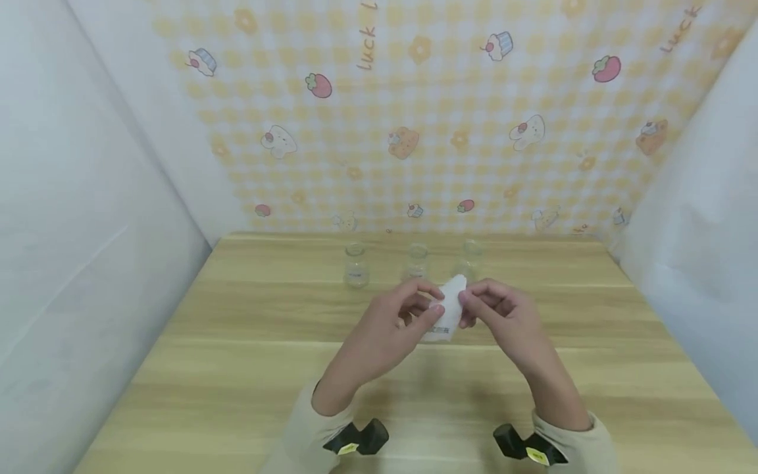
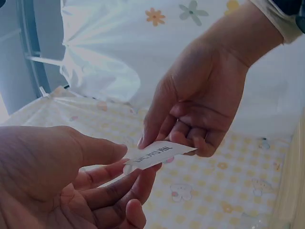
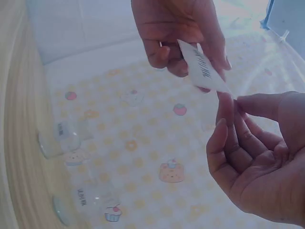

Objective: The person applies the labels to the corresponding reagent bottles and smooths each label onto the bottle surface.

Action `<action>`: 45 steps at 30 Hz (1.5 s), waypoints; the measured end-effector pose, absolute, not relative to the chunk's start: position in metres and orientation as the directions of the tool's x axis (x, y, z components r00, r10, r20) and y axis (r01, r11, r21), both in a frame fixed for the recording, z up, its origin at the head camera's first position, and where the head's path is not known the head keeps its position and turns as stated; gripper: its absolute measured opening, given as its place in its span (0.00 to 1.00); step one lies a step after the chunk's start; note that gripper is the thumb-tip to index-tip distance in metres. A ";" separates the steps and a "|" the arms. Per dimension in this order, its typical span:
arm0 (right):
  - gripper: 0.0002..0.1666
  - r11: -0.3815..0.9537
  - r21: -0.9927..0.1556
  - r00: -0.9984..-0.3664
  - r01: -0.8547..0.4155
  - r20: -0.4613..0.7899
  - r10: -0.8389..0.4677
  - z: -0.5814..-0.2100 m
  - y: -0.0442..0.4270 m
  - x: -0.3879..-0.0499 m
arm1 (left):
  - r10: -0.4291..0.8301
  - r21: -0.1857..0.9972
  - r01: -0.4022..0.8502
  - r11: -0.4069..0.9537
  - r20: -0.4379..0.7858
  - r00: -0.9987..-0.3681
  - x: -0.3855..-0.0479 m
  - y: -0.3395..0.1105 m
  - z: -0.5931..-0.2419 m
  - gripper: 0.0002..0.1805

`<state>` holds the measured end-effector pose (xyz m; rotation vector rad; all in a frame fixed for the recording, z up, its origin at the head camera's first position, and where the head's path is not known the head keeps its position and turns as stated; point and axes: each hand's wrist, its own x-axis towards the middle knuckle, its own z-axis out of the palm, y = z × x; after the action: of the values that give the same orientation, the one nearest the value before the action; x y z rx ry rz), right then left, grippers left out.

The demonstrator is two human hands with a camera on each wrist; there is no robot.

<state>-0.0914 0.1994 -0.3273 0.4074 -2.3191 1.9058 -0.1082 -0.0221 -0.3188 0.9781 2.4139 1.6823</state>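
A small white paper piece (image 1: 451,304) with dark printed characters is between the two hands, tilted, above the table. The left hand (image 1: 381,329) has its thumb and fingers about the paper's left side. At the opposite edge, the right hand (image 1: 512,322) pinches it between thumb and index finger. The left wrist view shows the print on the paper (image 2: 155,154), with the right hand (image 2: 205,90) across from the left (image 2: 62,176). In the right wrist view the right fingertips meet a narrow corner of the paper (image 3: 205,71).
Three clear glass bottles stand in a row near the table's back edge: left (image 1: 356,268), middle (image 1: 417,262) and right (image 1: 470,255), the last two partly behind the hands. Behind the wooden table (image 1: 237,382) hangs a yellow checked cloth (image 1: 367,112); white sheets flank it.
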 end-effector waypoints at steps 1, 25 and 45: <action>0.10 0.168 -0.946 -0.959 -0.276 0.259 -0.117 -0.325 0.199 -0.090 | 0.514 0.863 0.469 0.189 0.320 -0.796 -0.106 -0.022 -0.317 0.09; 0.14 -0.005 -0.940 -0.929 -0.342 0.339 -0.152 -0.316 0.201 -0.078 | 0.428 0.851 0.509 0.126 0.417 -0.802 -0.096 -0.025 -0.308 0.09; 0.17 -0.074 -0.932 -0.911 -0.354 0.361 -0.199 -0.320 0.196 -0.079 | 0.381 0.839 0.521 0.154 0.436 -0.815 -0.099 -0.027 -0.308 0.07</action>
<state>-0.0793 0.1959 -0.3197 0.6181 -2.0587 2.1374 -0.0991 -0.0266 -0.3080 0.9736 2.4759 1.8899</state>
